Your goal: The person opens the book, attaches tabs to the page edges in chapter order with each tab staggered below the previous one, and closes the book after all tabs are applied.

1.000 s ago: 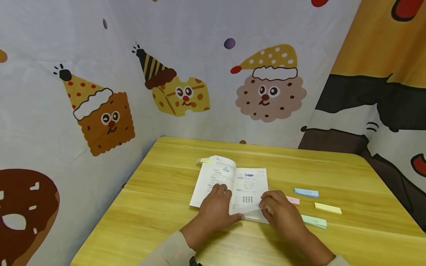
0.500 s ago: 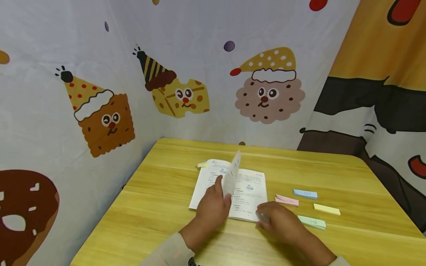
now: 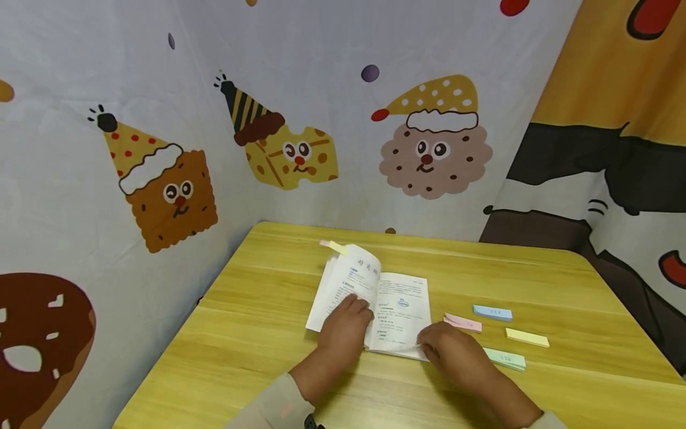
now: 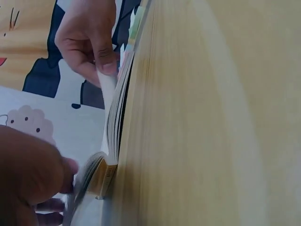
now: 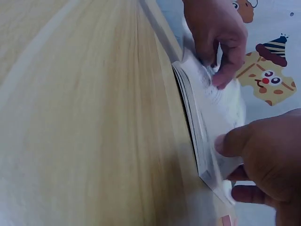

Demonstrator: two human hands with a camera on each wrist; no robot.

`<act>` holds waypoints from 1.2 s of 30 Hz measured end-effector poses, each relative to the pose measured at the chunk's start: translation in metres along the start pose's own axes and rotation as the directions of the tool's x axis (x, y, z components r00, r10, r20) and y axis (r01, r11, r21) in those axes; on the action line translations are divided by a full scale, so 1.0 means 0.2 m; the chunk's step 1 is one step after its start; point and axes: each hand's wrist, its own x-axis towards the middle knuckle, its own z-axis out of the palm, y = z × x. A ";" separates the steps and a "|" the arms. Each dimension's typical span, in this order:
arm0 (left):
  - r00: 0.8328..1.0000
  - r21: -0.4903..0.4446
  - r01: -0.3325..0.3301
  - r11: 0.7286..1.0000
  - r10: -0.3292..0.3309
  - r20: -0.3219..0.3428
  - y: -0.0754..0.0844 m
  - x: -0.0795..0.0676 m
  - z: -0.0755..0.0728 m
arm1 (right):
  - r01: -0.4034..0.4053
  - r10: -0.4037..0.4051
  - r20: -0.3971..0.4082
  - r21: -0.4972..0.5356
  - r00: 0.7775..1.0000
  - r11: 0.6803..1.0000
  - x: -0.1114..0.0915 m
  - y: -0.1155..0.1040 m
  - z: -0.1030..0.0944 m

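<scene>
- On the worktop point(image 3: 241, 310), under and just ahead of both hands, an open printed book point(image 3: 403, 298).
- With the left hand point(image 3: 345, 328), touching the lower part of the left page, fingers spread over the print, not visibly gripping.
- With the right hand point(image 3: 455, 357), pinching the lower outer corner of the right page, thumb on top in the right wrist view.
- Beyond the left hand, bowed upward at the left page, with larger printed characters near its top.
- Further out from the left hand, at that page's upper outer edge, a yellow tab point(image 3: 338, 246) and a pink tab point(image 3: 324, 243).
- Just beyond the right hand, a pink sticky pad point(image 3: 463, 322); farther out and to the right, a blue sticky pad point(image 3: 493, 313).
- Right of the right hand, a yellow sticky pad point(image 3: 527, 337); nearer and beside the wrist, a green sticky pad point(image 3: 505, 358).
- Well beyond both hands, a cloth backdrop point(image 3: 354, 36) with cartoon snacks in hats.
- Behind the left hand, a pale sleeve point(image 3: 276, 405).
</scene>
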 end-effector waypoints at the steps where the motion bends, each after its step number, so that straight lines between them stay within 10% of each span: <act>1: 1.000 -0.020 -0.011 1.000 0.012 0.019 0.00 0.00 0.00 | 0.008 -0.008 -0.031 -0.001 0.999 1.000 0.00 0.00 0.00; 12: 0.994 -0.063 0.014 0.998 -0.008 0.105 0.03 -0.01 0.02 | -0.012 0.024 -0.347 0.039 0.938 0.999 0.03 -0.03 -0.01; 24: 0.949 -0.208 0.259 0.943 -0.289 -0.126 0.02 -0.01 0.01 | 0.007 -0.010 0.035 0.079 0.999 0.997 -0.01 -0.01 0.04; 28: 0.944 -0.089 0.261 0.961 -0.273 -0.182 -0.01 0.00 0.01 | 0.013 -0.016 0.057 0.062 0.998 0.998 -0.01 -0.01 0.03; 36: 0.999 0.012 0.041 0.999 -0.041 -0.035 0.01 0.00 0.00 | 0.039 -0.039 0.008 0.016 0.999 0.999 -0.01 -0.01 0.00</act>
